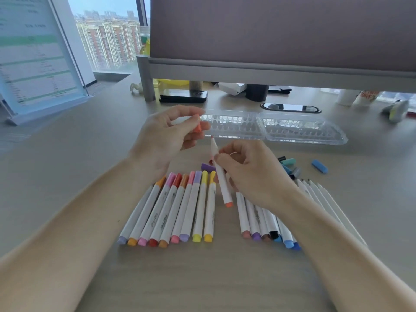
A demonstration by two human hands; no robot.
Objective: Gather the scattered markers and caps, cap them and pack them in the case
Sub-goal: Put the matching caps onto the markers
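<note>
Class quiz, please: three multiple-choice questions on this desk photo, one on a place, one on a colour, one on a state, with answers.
1. Where does the case lie?
A) beyond both hands B) under the markers C) on a chair
2. The cap in the left hand is:
A) blue B) orange C) black
3. The marker in the right hand is:
A) capped B) snapped in two C) uncapped

Answers: 1 A, it lies on the desk past them; 2 B, orange shows in the grip; 3 C, its tip is bare.
</note>
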